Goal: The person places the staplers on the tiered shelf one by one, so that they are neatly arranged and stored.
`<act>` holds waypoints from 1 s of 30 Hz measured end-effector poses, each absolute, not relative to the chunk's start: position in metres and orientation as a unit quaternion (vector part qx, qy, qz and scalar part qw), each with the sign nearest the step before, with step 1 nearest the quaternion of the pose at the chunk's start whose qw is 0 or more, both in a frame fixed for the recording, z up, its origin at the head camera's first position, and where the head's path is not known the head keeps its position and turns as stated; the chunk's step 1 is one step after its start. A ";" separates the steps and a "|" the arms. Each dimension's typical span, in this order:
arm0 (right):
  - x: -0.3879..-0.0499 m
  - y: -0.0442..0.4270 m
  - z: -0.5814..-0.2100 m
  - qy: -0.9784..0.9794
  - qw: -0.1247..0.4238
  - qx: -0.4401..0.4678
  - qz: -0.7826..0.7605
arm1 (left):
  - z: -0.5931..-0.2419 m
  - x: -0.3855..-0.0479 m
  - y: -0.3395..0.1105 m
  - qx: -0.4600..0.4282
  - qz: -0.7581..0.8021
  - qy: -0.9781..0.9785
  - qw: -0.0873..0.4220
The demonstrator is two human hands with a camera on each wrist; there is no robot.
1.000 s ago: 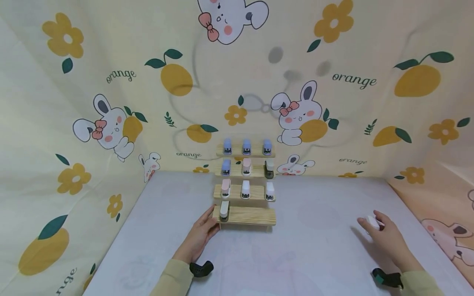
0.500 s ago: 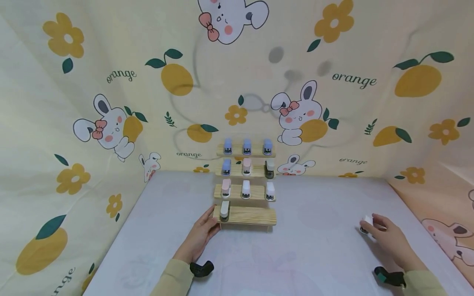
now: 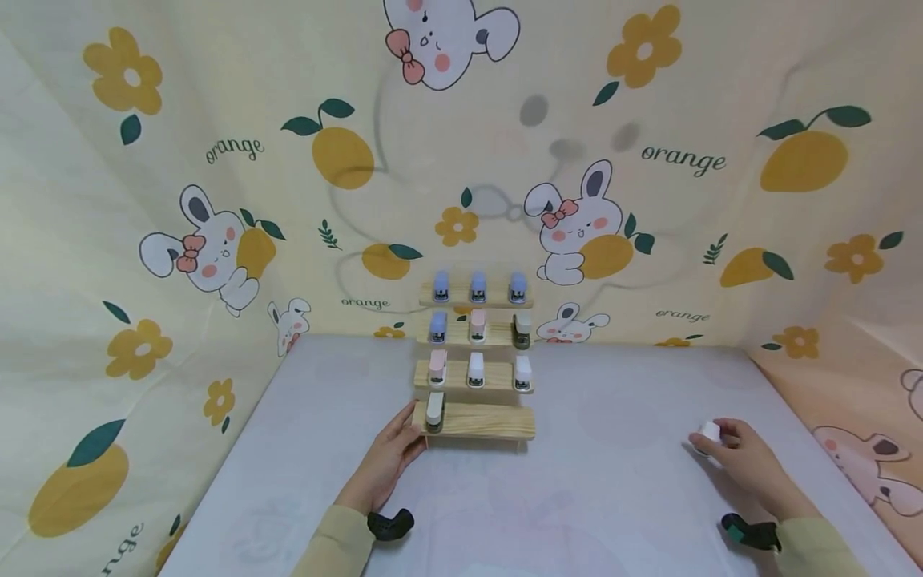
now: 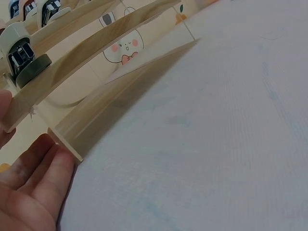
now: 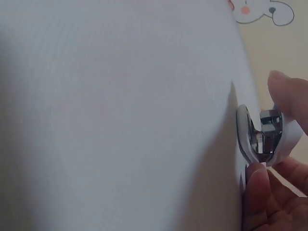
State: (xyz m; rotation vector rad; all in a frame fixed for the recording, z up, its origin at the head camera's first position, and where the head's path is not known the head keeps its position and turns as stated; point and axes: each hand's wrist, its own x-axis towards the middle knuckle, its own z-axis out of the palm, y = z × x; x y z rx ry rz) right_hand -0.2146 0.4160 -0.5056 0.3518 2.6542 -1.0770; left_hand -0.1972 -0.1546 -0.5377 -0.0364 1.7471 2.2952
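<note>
At the left end of the wooden tiered rack [image 3: 497,421], my left hand [image 3: 389,457] holds the lowest board. The left wrist view has the fingers [image 4: 50,178] against the rack's side foot and fingertips at the board's end. A white mini stapler with a dark base [image 3: 435,409] stands on this lowest board, close to that hand. Out on the right of the table, my right hand [image 3: 750,465] pinches a white mini stapler [image 5: 285,137] between thumb and fingers. Its metal mouth shows in the right wrist view; whether its base touches the table I cannot tell.
Blue mini staplers [image 3: 478,287] fill the top board. The middle boards carry a pink stapler [image 3: 477,325], white ones [image 3: 476,369] and others. A patterned cloth [image 3: 288,240] encloses the table [image 3: 598,497] at the back and sides.
My right hand has shifted slightly left and turned the white stapler a little in its fingers. My left hand has stayed on the rack. The head view has moved very slightly.
</note>
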 end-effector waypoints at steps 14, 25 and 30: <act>-0.207 0.387 -0.501 0.920 0.086 0.094 -0.371 | -0.539 -0.198 -0.155 -0.018 0.791 0.597 0.131; -0.205 0.323 -0.504 0.913 0.034 0.024 -0.405 | -0.540 -0.198 -0.155 -0.022 0.788 0.601 0.132; -0.205 0.291 -0.504 0.906 0.021 -0.009 -0.423 | -0.540 -0.198 -0.156 -0.022 0.789 0.600 0.131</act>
